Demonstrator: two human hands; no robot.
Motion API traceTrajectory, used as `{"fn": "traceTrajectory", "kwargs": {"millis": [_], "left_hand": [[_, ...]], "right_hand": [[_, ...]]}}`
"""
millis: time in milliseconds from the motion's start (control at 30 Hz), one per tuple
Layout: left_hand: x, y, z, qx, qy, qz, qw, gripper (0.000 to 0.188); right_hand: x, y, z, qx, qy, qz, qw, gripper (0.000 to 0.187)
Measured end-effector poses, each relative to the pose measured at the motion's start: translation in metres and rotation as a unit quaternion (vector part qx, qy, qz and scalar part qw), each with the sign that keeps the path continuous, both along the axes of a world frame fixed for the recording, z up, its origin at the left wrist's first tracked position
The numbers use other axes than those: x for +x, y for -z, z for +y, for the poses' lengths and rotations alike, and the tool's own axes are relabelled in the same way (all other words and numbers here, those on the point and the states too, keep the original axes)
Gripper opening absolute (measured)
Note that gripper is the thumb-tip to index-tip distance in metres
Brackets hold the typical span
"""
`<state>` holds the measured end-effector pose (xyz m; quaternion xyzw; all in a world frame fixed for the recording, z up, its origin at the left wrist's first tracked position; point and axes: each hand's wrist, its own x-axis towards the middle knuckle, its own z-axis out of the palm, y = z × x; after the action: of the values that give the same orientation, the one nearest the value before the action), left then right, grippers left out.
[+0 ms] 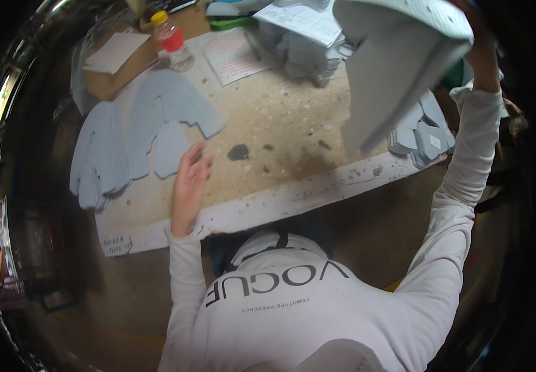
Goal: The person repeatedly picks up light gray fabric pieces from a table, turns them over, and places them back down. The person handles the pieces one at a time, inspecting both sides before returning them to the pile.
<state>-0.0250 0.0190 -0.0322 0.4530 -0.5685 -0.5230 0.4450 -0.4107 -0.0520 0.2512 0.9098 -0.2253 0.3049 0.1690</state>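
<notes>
Grey and broad, a blurred sheet [398,56] hangs raised above the right part of the table [299,130], held at its upper right by my right hand [482,43]; those gripping fingers are mostly hidden from view. My left hand [191,189] holds nothing, its fingers loosely bent and slightly parted, just beside the grey cut-out pieces [165,102]; I can't tell whether they touch.

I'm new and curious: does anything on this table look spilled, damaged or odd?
Yes: a dark patch lies on the tabletop, right of the left hand, standing out against its tan surface; I can't tell whether it's a stain or a scrap. The white front edge looks speckled and worn.
</notes>
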Motion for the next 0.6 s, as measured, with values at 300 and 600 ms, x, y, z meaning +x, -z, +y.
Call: {"fn": "traceTrajectory", "kwargs": {"millis": [300,600], "left_hand": [[0.008,0.004,0.010,0.219,0.129,0.279,0.926,0.073],[0.016,0.000,0.075,0.072,-0.018,-0.349,0.934,0.021]], "right_hand": [[0.097,0.172,-0.058,0.441,-0.400,-0.125,0.794,0.021],[0.114,0.280,-0.087,0.449,0.091,-0.128,0.879,0.021]]}}
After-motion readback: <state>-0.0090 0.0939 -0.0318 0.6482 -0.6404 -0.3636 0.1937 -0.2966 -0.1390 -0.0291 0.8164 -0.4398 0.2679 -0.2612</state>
